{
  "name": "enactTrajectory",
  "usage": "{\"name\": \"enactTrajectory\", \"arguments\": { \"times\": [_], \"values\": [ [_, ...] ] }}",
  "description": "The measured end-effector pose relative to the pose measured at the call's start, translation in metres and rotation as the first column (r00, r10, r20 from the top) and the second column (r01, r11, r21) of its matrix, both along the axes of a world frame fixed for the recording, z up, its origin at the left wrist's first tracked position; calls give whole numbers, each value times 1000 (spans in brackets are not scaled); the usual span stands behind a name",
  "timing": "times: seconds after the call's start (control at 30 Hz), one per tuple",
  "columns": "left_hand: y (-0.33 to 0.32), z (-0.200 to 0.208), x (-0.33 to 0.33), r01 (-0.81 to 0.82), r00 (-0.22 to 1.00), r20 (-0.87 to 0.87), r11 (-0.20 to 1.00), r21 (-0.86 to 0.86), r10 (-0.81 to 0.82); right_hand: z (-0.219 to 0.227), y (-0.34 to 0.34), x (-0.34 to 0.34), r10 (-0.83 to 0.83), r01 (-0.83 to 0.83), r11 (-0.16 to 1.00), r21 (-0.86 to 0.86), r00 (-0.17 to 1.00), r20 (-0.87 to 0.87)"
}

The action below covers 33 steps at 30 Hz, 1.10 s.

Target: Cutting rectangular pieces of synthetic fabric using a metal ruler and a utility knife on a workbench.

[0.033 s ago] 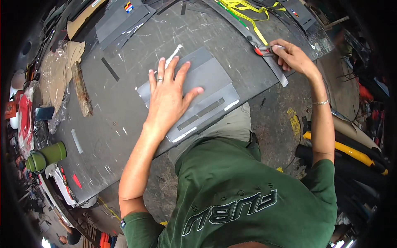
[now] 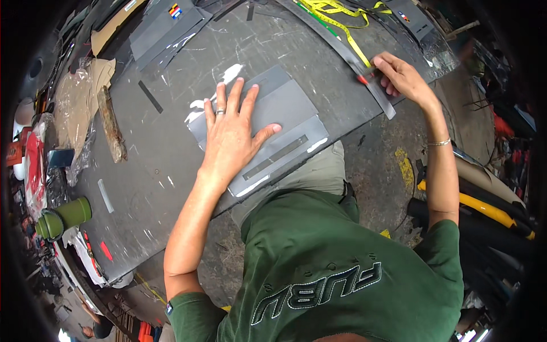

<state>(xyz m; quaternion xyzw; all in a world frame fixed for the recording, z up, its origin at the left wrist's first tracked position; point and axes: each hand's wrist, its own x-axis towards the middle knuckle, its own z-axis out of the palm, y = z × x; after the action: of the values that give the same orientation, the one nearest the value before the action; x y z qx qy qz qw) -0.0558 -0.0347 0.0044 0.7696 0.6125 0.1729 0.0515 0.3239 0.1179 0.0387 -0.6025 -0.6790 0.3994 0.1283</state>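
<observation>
Two hands at work: the left hand [image 2: 231, 134] lies flat, fingers spread, pressing a grey sheet [image 2: 285, 122] onto the scratched dark worktable [image 2: 165, 154] near its front edge. The right hand [image 2: 399, 77] reaches away, fingers closing on a red-handled tool [image 2: 364, 77] beside the metal ruler [image 2: 373, 85]. The sheet looks uncut here; by my reckoning, marking or cutting lies ahead.

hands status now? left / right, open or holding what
Left hand: open, flat, palm down on the grey sheet.
Right hand: fingers closed on a red-tipped tool at the metal ruler; grip partly hidden.
</observation>
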Motion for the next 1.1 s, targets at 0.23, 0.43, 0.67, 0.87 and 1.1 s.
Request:
{"name": "enactTrajectory", "arguments": {
  "times": [0.23, 0.43, 0.67, 0.87, 1.1],
  "values": [
    [8, -22, -1, 11, 994, -109, 1000, -19, -13, -1, -40, -7, -126, 131, 936, 327, 991, -37],
    [30, -25, -4, 18, 990, -141, 1000, -14, -20, 3, -27, -50, 95, -149, 878, 455, 986, 141],
    [34, -27, -2, 28, 988, -151, 1000, -2, -28, -30, 1, -55, 62, -301, 706, 641, 928, 367],
    [44, -28, 4, 11, 991, -130, 1000, -18, -13, -21, -13, -51, 59, -219, 734, 642, 963, 262],
    [42, -26, -1, 12, 991, -136, 999, -32, -16, -17, -176, -23, 1, 46, 925, 376, 992, -125]
  ]
}}
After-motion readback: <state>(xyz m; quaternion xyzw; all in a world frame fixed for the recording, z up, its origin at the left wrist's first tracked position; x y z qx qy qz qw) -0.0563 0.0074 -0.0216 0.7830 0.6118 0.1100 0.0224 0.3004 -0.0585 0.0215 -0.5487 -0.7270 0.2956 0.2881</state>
